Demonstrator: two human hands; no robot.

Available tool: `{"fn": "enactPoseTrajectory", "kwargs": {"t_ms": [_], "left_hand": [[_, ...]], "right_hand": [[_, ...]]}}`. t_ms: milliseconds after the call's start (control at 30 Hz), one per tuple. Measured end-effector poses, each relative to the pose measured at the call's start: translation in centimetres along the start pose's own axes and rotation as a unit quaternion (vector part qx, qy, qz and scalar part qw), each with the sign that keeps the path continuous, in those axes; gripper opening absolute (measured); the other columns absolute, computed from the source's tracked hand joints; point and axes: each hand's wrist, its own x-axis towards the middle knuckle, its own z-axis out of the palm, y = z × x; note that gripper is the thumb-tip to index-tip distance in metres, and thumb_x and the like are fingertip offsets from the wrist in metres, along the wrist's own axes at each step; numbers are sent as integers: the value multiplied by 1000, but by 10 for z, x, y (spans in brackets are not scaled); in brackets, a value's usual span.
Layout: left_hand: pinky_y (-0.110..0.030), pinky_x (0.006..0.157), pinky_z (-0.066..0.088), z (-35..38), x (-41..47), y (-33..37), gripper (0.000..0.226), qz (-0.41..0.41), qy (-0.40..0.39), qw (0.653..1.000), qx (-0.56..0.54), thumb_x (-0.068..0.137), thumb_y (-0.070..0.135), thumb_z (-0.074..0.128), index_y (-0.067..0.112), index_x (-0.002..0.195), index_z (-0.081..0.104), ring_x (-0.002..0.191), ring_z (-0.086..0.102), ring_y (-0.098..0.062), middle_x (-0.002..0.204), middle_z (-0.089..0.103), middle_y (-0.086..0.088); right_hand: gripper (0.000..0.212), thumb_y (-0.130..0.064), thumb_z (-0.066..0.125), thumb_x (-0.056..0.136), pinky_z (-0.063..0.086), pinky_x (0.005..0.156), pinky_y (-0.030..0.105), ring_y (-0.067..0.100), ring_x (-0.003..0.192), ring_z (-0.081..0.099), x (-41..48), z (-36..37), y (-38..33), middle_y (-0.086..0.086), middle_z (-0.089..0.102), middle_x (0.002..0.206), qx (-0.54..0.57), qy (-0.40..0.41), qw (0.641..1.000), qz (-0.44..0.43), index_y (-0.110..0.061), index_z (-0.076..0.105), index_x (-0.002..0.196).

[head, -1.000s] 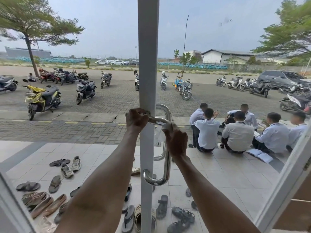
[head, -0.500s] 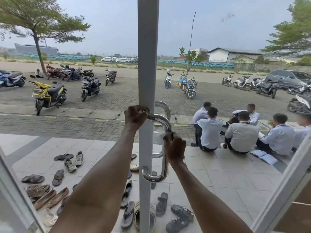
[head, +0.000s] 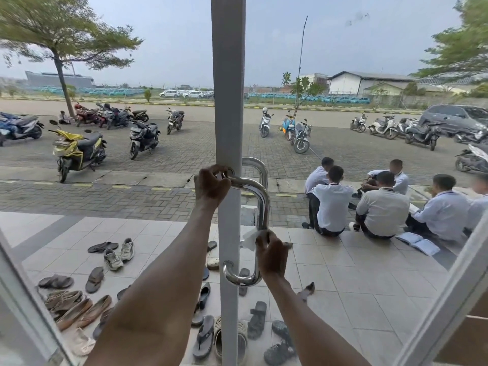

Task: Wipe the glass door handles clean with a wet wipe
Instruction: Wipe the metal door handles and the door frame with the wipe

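Note:
A shiny steel D-shaped door handle [head: 260,204] is fixed to the white door frame [head: 227,101] of the glass door. My left hand [head: 211,184] grips the handle's top bar where it meets the frame. My right hand [head: 272,253] is wrapped round the lower part of the vertical bar, pressing a white wet wipe [head: 249,239] against it. A second steel handle [head: 257,166] on the outer side shows through the glass behind the first.
Through the glass, several shoes and sandals [head: 113,257] lie on the tiled porch. Several people in white shirts [head: 380,210] sit on the step at the right. Parked scooters [head: 76,150] stand on the paved lot. Another white door frame [head: 449,294] slants at the lower right.
My right hand with the wipe has slid down the vertical bar from near the top bend to its lower part. My left hand has stayed at the top bar.

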Motion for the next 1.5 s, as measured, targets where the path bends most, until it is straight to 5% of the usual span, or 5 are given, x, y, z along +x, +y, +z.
{"fn": "enactPoseTrajectory", "kwargs": {"t_ms": [167,400,933,1167,1500], "left_hand": [[-21,86,40,6,-4,-7,35,21,17,1000,0,70,10,53,20,94,76,93,66,-19,95,76,4],[-11,83,39,20,-13,-15,40,47,77,995,-46,72,-2,56,17,102,74,96,62,-9,106,74,0],[-40,103,49,33,-35,-48,94,77,62,993,-66,67,-12,51,21,152,27,127,52,-26,139,54,-15],[-49,94,50,42,-55,-55,82,68,64,994,-49,65,-13,51,10,143,42,117,57,-27,130,59,-13],[-47,93,52,56,-89,-85,71,19,36,998,-40,67,-13,53,3,137,48,114,59,-28,125,61,-15]], "right_hand": [[18,-23,56,90,42,60,32,36,72,65,3,-9,-5,14,71,73,-30,-41,999,3,-11,68,84],[17,-22,61,88,33,48,27,25,51,58,59,-38,-61,8,64,58,32,49,995,-76,-14,62,74],[17,-21,58,90,44,58,31,36,73,66,-17,2,6,18,71,76,-52,-48,997,40,-9,68,84],[21,-23,59,88,32,50,25,32,57,63,38,-23,-45,13,67,63,-4,50,998,-35,-8,65,75],[15,-14,59,86,41,53,28,37,65,65,-15,3,5,15,70,69,-38,-21,999,16,-7,67,76]]}}
